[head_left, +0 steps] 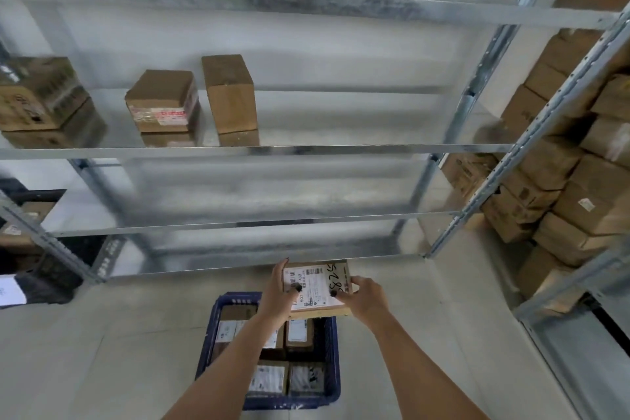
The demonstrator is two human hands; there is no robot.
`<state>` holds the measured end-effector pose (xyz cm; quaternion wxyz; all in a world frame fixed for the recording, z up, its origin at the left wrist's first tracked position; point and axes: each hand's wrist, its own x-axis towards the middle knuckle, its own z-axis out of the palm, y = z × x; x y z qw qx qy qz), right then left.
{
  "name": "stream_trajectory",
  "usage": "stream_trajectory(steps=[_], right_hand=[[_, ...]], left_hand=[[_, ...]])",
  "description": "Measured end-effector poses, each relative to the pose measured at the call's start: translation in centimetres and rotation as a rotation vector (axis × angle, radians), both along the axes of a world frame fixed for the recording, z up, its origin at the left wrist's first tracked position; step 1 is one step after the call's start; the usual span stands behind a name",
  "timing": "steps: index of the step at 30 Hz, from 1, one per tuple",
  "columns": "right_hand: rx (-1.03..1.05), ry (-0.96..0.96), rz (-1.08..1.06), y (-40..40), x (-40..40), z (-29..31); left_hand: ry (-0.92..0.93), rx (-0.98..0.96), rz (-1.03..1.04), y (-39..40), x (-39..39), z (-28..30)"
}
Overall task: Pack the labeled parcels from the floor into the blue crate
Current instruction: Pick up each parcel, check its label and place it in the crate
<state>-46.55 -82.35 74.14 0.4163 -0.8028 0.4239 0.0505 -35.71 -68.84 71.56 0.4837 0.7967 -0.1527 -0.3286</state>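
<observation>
A flat cardboard parcel with a white shipping label and black handwritten digits is held up above the far end of the blue crate. My left hand grips its left edge, thumb on the label. My right hand grips its right edge, thumb on top. The crate stands on the pale floor below my arms and holds several labeled parcels lying flat.
A metal shelving rack rises straight ahead, with three cardboard boxes on one shelf. Stacked cardboard boxes fill the rack at the right. A dark bin stands at the left on the floor.
</observation>
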Motion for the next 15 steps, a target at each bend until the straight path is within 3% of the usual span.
stream_trajectory(steps=[10, 15], right_hand=[[0.103, 0.055, -0.07, -6.0, 0.3, -6.6], [0.124, 0.059, -0.145, -7.5, 1.5, -12.6]], left_hand=[[-0.01, 0.112, 0.001, -5.7, -0.3, -5.9], [0.014, 0.162, -0.009, -7.6, 1.9, -12.4]])
